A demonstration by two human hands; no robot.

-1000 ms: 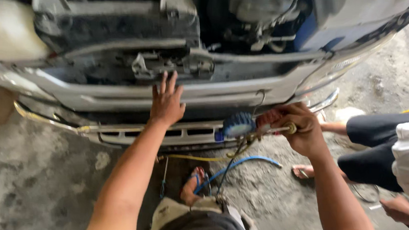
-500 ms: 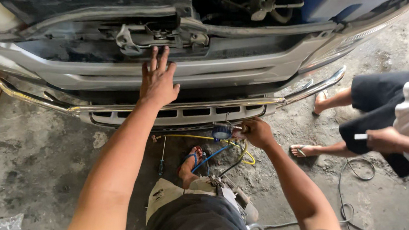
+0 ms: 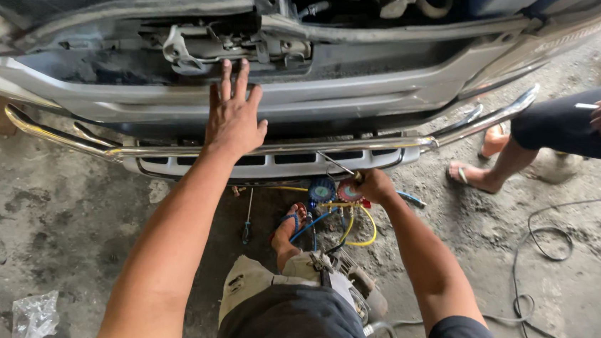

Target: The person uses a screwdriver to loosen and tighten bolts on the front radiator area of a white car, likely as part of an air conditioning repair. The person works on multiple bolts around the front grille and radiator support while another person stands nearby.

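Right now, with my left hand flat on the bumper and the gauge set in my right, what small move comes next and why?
Probably lower the right hand slightly to set the gauge set down: it hangs under the chrome bar, hoses trailing to the floor, while the left hand braces the bumper.

Silver bumper (image 3: 333, 111): dusty, under flat left hand (image 3: 234, 117). Gauge set (image 3: 334, 190): blue and red dials, upright just left of right hand (image 3: 374, 185), which grips it; yellow and blue hoses (image 3: 353, 227) trail below.
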